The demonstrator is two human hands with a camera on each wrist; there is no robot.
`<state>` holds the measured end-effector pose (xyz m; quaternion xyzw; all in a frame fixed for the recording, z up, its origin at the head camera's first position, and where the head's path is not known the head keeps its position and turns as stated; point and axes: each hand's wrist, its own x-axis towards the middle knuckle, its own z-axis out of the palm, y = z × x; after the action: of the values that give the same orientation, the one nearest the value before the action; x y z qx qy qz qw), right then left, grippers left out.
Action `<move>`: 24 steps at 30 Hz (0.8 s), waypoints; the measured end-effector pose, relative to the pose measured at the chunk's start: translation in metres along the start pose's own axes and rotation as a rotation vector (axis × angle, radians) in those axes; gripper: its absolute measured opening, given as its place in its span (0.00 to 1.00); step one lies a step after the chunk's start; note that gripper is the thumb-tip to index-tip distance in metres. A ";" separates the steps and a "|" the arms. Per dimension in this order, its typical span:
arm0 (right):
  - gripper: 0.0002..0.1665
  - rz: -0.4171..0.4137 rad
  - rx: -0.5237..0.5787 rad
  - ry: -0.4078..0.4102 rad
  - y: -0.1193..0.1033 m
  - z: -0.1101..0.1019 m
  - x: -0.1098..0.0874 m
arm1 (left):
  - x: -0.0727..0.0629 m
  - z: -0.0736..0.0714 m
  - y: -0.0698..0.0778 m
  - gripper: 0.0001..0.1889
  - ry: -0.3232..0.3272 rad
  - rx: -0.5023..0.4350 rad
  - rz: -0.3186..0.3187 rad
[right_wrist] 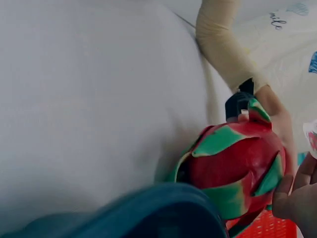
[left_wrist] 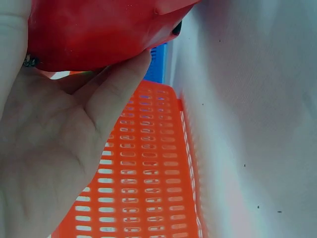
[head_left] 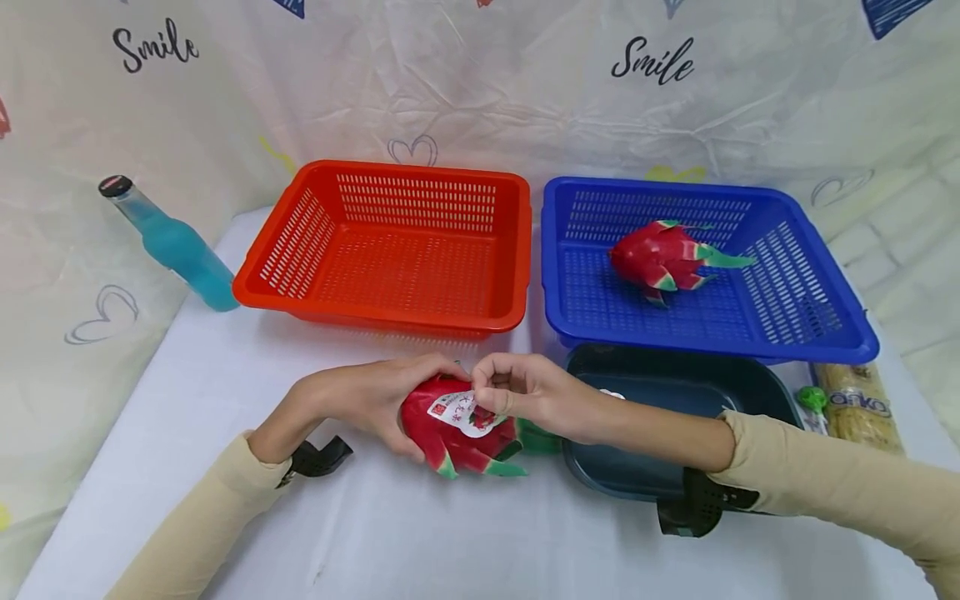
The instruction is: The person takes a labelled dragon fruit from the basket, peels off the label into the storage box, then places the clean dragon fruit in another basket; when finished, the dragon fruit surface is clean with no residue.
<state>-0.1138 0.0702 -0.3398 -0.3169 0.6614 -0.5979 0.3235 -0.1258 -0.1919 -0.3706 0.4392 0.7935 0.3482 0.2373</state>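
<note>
A red dragon fruit with green-tipped scales is gripped by my left hand, thumb and fingers spread around its left end. In the left wrist view the palm lies under the red skin. My right hand pinches the upper edge of a white printed sticker, which overlaps the fruit's upper side in the head view. The sticker is partly cut off by the frame in the right wrist view, just above the right fingertips.
A red basket stands behind the hands. Beside it, a blue basket holds another dragon fruit. The right forearm crosses a dark tray with something white inside. A blue bottle stands at left; a yellowish package and green-topped item lie right.
</note>
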 end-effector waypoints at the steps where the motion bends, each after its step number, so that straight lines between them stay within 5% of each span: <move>1: 0.15 0.008 -0.012 -0.013 -0.002 -0.001 -0.001 | 0.000 0.000 0.000 0.47 0.002 0.002 0.002; 12: 0.05 0.077 -0.206 -0.030 -0.033 -0.058 -0.039 | -0.001 -0.001 0.002 0.47 0.006 0.022 -0.038; 20: 0.05 0.213 -0.299 -0.104 0.002 -0.105 -0.088 | -0.002 -0.001 0.002 0.46 -0.004 0.019 -0.041; 24: 0.03 0.253 -0.378 -0.065 0.015 -0.115 -0.106 | -0.001 -0.002 0.001 0.46 -0.004 0.008 -0.045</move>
<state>-0.1451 0.2242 -0.3403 -0.3057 0.7852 -0.4076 0.3520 -0.1258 -0.1925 -0.3686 0.4229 0.8041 0.3385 0.2449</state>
